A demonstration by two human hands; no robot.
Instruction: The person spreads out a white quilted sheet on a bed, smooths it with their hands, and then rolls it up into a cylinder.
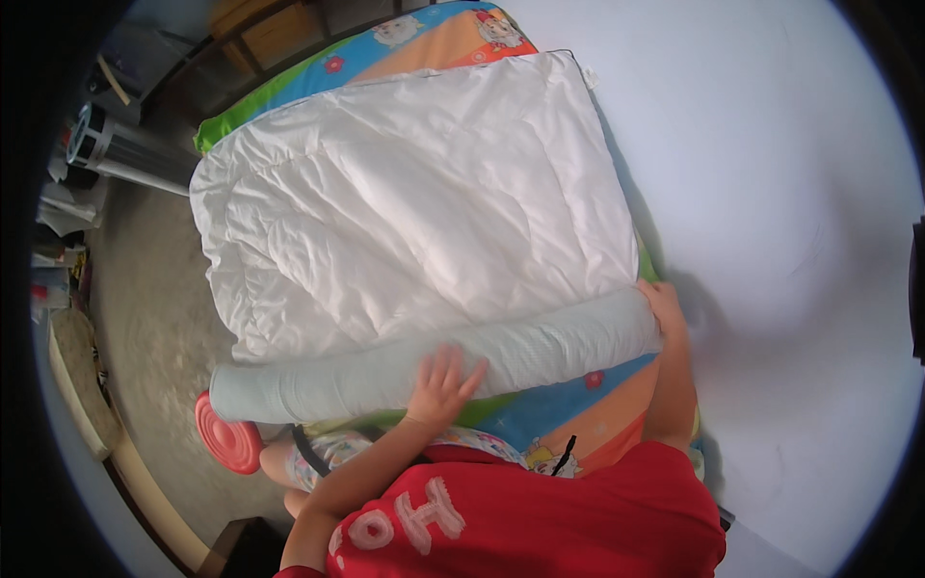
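Note:
A white quilt (414, 202) lies spread over a bed, with its near part turned into a long, pale grey-green roll (318, 385) running crosswise in front of me. My left hand (445, 387) rests on the near side of the roll, left of my body's middle, its fingers spread and slightly blurred. At the roll's right end, my right hand (661, 304) has its fingers curled over the fabric; part of them is hidden. Beneath the quilt shows a colourful cartoon-print mattress cover (554, 414), striped in blue, orange and green.
A white wall (752, 193) runs close along the bed's right side. To the left, a red round stool (228, 433) stands by the roll's left end on the grey floor (145, 289). A cylindrical appliance (135, 149) stands farther off. A dark bed rail (241, 48) borders the far end.

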